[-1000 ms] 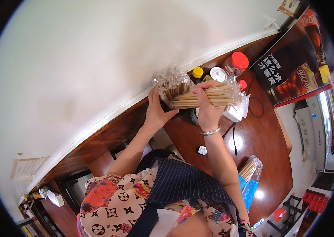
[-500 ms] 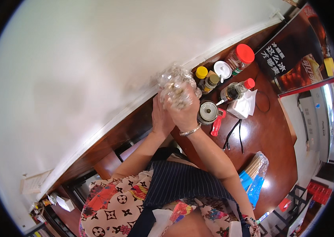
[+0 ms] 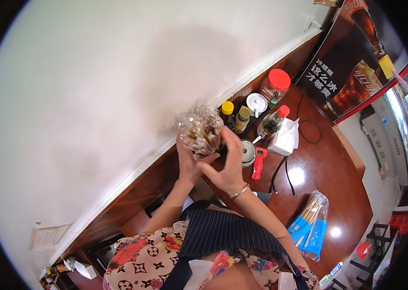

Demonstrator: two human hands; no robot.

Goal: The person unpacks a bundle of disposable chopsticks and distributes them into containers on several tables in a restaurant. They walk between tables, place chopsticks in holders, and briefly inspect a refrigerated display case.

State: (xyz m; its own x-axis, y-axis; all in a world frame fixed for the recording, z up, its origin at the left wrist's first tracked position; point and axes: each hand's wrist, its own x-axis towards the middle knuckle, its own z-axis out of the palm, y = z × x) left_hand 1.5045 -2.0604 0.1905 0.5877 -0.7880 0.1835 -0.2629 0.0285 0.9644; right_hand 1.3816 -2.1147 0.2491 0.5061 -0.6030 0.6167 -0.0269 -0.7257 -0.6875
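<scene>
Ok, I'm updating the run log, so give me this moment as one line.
left hand: cupped at wrapped sticks, grip unclear | right hand: spread beside them | table: bagged sticks, red-capped bottle

Brown table: tissues, blue packet

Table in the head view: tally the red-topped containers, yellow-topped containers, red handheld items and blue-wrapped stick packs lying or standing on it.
Red-topped containers: 2 (large jar, dark bottle)
Yellow-topped containers: 1 (small bottle)
Red handheld items: 1 (red item)
Blue-wrapped stick packs: 1 (stick pack)
Total: 5
</scene>
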